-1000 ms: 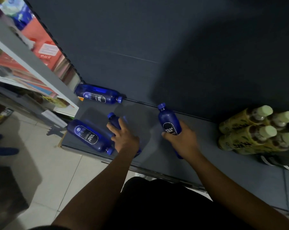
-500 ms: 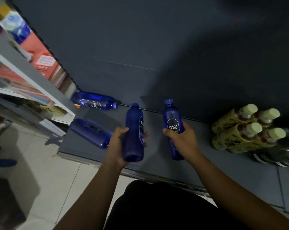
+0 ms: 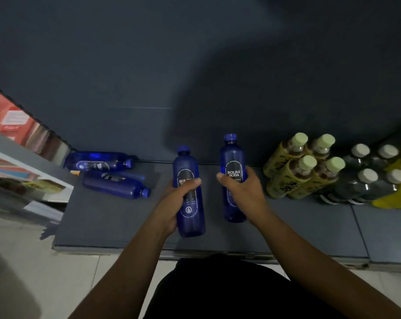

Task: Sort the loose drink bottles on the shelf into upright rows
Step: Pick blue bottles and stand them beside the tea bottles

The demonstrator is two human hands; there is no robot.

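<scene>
Two blue soda bottles are upright over the low grey shelf (image 3: 107, 226). My left hand (image 3: 172, 203) grips the left bottle (image 3: 190, 217) around its label. My right hand (image 3: 243, 192) grips the right bottle (image 3: 233, 157), whose base is on or just above the shelf. Two more blue bottles lie on their sides at the left: one against the back wall (image 3: 98, 161) and one nearer the front (image 3: 115, 186), cap pointing right.
Upright yellow bottles with pale caps (image 3: 298, 171) stand in rows at the right, dark bottles with white caps (image 3: 365, 180) beyond them. A neighbouring shelf unit (image 3: 22, 162) juts in at the left. Tiled floor (image 3: 56, 284) lies below the shelf edge.
My left hand lifted a lying blue bottle off the shelf and turned it upright. My right hand carried its bottle upright toward the right. The view shifted right.
</scene>
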